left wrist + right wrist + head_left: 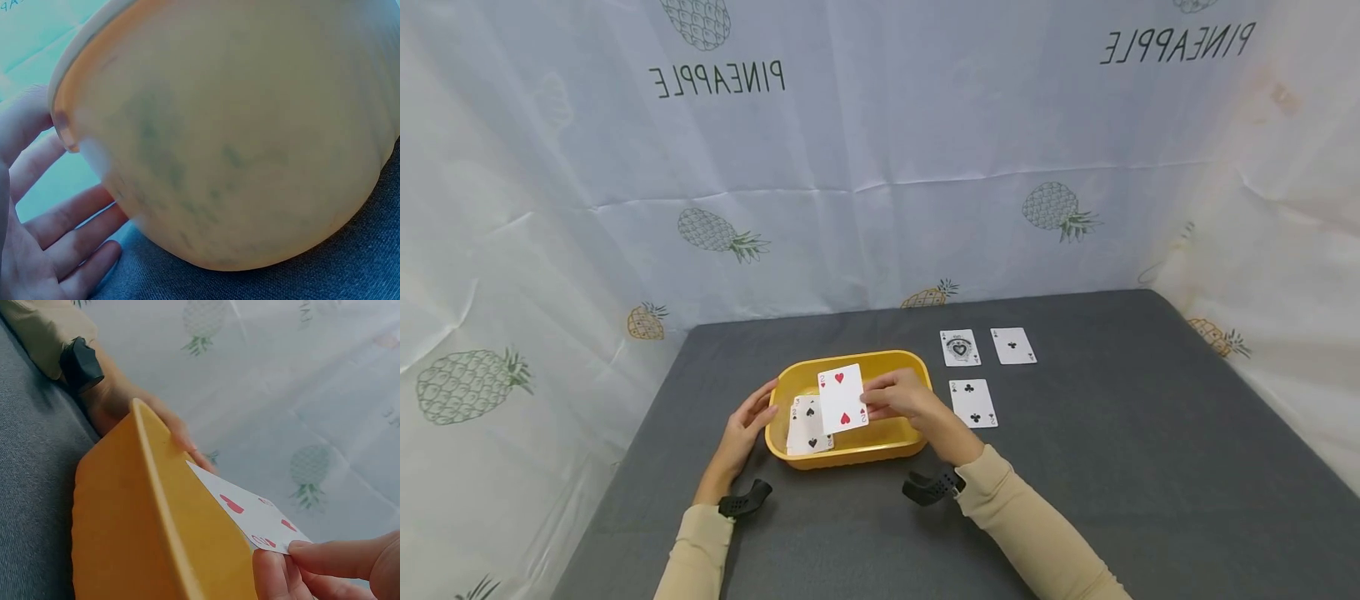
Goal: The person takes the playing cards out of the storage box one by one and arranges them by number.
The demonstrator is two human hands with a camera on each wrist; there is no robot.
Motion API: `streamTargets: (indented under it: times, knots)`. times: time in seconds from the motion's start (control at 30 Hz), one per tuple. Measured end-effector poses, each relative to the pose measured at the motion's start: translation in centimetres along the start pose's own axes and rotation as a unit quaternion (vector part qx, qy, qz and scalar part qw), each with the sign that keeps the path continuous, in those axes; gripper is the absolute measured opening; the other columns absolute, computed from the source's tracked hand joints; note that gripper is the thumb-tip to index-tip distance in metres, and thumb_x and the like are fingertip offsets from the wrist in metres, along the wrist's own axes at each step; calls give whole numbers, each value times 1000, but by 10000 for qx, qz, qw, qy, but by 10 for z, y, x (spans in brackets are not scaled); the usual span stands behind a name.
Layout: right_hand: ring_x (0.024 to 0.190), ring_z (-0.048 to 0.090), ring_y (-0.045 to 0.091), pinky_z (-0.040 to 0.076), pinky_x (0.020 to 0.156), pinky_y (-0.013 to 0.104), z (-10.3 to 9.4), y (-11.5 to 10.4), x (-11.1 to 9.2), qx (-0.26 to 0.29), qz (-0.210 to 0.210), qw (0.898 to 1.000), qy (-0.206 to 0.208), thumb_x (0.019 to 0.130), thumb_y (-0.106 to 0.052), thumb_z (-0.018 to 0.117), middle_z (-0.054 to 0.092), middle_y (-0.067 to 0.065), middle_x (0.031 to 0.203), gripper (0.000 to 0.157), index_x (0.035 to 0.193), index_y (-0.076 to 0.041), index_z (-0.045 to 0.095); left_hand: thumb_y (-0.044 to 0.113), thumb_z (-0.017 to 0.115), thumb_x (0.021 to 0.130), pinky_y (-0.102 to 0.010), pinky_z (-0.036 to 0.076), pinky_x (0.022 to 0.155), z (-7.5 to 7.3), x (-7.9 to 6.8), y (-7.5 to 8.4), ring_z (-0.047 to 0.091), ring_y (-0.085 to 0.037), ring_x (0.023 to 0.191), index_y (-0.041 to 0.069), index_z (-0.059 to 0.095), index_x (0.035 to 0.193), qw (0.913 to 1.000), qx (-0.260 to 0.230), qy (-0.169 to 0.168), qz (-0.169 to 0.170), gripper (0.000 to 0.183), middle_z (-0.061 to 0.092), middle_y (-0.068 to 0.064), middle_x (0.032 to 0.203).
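Already out: three cards [960, 348] lay right of centre.
Right hand [908, 395]: pinched the two of hearts [842, 398] above the yellow tub [854, 456], mid-frame.
Left hand [748, 421]: straight fingers touched the tub's left end.
Apparently left: spade cards [803, 427] inside.

The place is a small curtained booth around a dark grey, cloth-covered tabletop [1112, 483]; whether a home, lab or office lies beyond cannot be told. A pale, creased hanging sheet [925, 125] spans the far side, with more along the left and right, printed with green and orange pineapples [1051, 206] and the word PINEAPPLE [1177, 43], mirrored high on the far side.
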State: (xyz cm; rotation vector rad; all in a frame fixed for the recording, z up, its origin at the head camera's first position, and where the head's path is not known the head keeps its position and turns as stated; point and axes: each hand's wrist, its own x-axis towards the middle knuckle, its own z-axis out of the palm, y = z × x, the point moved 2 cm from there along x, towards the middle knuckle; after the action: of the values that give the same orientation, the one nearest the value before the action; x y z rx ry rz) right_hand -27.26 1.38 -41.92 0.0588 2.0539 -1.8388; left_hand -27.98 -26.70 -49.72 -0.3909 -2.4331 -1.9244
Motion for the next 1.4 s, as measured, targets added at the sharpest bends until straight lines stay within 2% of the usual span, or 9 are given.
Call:
streamTargets:
  times: [0.2,0.23,0.43,0.53,0.73,0.83,0.97,1.17,1.4]
  knots:
    - [65,63,8,59,67,28,-26,3,-14,-54,-269,9995,130,88,0,64,67,10,87,31,115,14,62,19,50,101,-7,44,89,1,0,1,50,17,113,8,37,148,9999,79,1,-105,51,46,-19,145]
    - [65,63,8,59,68,28,-31,4,-16,-41,-275,9995,180,88,0,64,66,9,87,31,116,14,62,18,50,101,-7,44,89,1,0,1,50,17,113,8,37,148,9999,67,3,-103,51,45,-20,145]
    - [65,63,6,58,67,23,-63,9,-28,-88,-341,9989,321,89,-3,63,65,4,84,35,119,15,59,16,50,100,-7,44,90,-3,0,1,51,15,114,5,37,148,10000,-15,3,21,50,53,16,129]
    - [67,63,4,58,69,23,-80,12,-35,-205,-362,9983,406,90,-5,63,66,3,87,37,121,15,57,16,50,100,-7,45,89,-3,-1,0,52,14,114,5,37,148,10000,-9,-7,4,51,53,16,129]
    - [68,62,4,56,68,20,-115,22,-42,-360,-338,9970,601,90,-6,62,66,-4,81,40,124,17,55,19,51,100,-7,44,90,0,1,0,52,15,113,8,37,148,9999,47,21,-118,51,47,-18,144]
    - [67,63,2,56,67,19,-135,27,-44,-313,-290,9976,553,91,-6,61,64,-9,76,44,127,18,50,19,51,100,-7,44,89,2,1,0,51,15,112,7,37,148,9998,47,25,-181,51,44,-22,145]
    - [68,64,0,56,67,18,-162,32,-46,-287,-234,9978,551,92,-7,60,65,-13,74,49,130,19,45,19,51,100,-7,44,89,3,1,-1,51,15,112,8,37,148,9997,54,26,-228,51,50,-9,141]
    - [70,64,1,56,68,18,-196,44,-45,-660,-157,9954,673,93,-12,61,65,-12,77,51,131,19,46,20,51,100,-6,43,90,3,1,0,51,15,112,8,38,148,9998,36,58,-202,51,51,16,128]
    - [73,64,1,56,70,17,-223,65,-40,-522,159,9951,823,91,-15,65,66,-15,79,57,134,17,44,19,50,100,-6,43,89,0,0,0,52,16,111,6,37,148,9998,39,78,-174,51,51,22,124]
